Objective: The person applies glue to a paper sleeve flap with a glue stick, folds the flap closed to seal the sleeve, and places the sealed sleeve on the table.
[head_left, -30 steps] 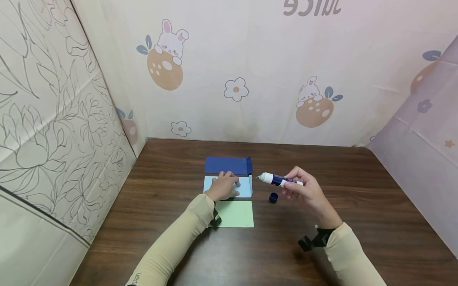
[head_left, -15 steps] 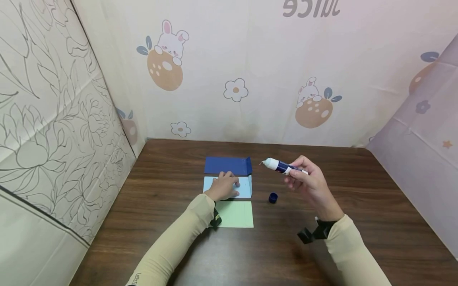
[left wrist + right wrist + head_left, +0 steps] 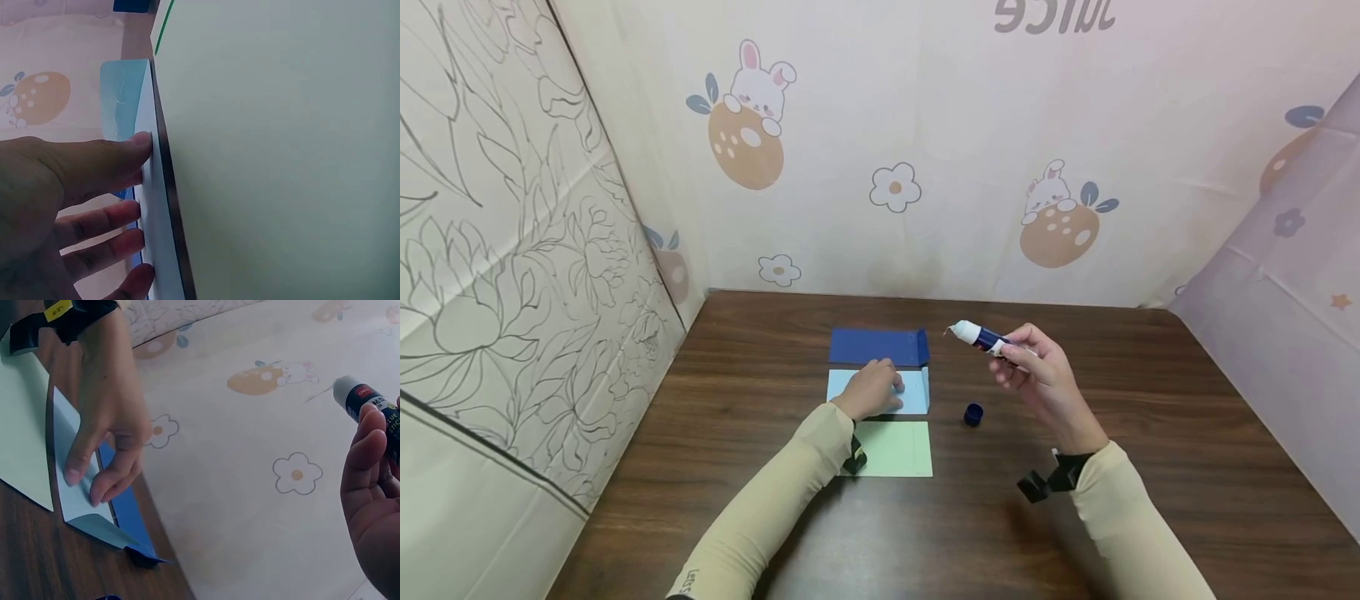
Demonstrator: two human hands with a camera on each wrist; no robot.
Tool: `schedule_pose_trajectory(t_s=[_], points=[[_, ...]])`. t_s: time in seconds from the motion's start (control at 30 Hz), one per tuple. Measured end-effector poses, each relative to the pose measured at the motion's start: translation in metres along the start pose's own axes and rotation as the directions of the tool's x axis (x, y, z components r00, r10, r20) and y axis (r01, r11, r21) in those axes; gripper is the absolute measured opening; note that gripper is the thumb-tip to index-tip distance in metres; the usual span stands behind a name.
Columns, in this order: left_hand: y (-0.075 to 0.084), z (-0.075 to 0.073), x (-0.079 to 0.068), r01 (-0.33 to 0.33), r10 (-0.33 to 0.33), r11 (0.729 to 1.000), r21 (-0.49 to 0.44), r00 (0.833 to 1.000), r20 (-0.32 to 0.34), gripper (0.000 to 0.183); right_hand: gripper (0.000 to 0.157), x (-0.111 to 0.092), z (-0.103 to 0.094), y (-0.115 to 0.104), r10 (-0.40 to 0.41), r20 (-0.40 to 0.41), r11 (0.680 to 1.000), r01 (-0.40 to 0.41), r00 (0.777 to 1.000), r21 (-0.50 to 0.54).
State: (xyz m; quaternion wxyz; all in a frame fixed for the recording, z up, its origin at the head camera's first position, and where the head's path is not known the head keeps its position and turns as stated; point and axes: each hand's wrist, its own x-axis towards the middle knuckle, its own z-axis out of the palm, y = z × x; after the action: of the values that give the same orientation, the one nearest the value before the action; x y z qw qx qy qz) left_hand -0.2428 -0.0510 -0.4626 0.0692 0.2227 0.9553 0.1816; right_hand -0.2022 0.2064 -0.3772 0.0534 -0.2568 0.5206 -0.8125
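Both hands (image 3: 871, 390) (image 3: 1043, 373) reach forward, right gripping glue stick (image 3: 987, 339).

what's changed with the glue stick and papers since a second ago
The right hand has moved the glue stick up the head view, from beside the light blue paper's flap to beside the dark blue paper. Nothing was taken hold of or let go. The left hand stays on the light blue paper; the cap and green paper lie as before.

Light-blue card (image 3: 913, 393) partly behind left hand (image 3: 872, 389)
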Motion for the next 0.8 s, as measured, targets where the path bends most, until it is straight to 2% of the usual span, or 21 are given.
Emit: schedule_pose_trajectory(t_s=[0.27, 0.43, 0.6, 0.8], points=[[-0.002, -0.003, 0.003, -0.051, 0.051, 0.999, -0.011, 0.999, 0.014, 0.02, 0.019, 0.0, -0.007, 0.007, 0.054, 0.011, 0.998, -0.054, 0.998, 0.013], [-0.002, -0.004, 0.005, -0.05, 0.05, 0.999, 0.008, 0.998, 0.024, 0.021, 0.018, 0.0, -0.011, 0.011, 0.097, -0.032, 0.994, -0.099, 0.995, -0.042], [-0.002, -0.005, 0.006, -0.056, 0.056, 0.998, -0.015, 0.998, 0.023, 0.022, 0.021, -0.001, -0.019, 0.016, 0.147, -0.054, 0.982, -0.152, 0.988, -0.113], [-0.002, -0.003, 0.008, -0.032, 0.033, 0.999, -0.029, 0.999, 0.025, 0.022, 0.02, -0.002, -0.025, 0.02, 0.189, -0.078, 0.97, -0.199, 0.979, -0.14]])
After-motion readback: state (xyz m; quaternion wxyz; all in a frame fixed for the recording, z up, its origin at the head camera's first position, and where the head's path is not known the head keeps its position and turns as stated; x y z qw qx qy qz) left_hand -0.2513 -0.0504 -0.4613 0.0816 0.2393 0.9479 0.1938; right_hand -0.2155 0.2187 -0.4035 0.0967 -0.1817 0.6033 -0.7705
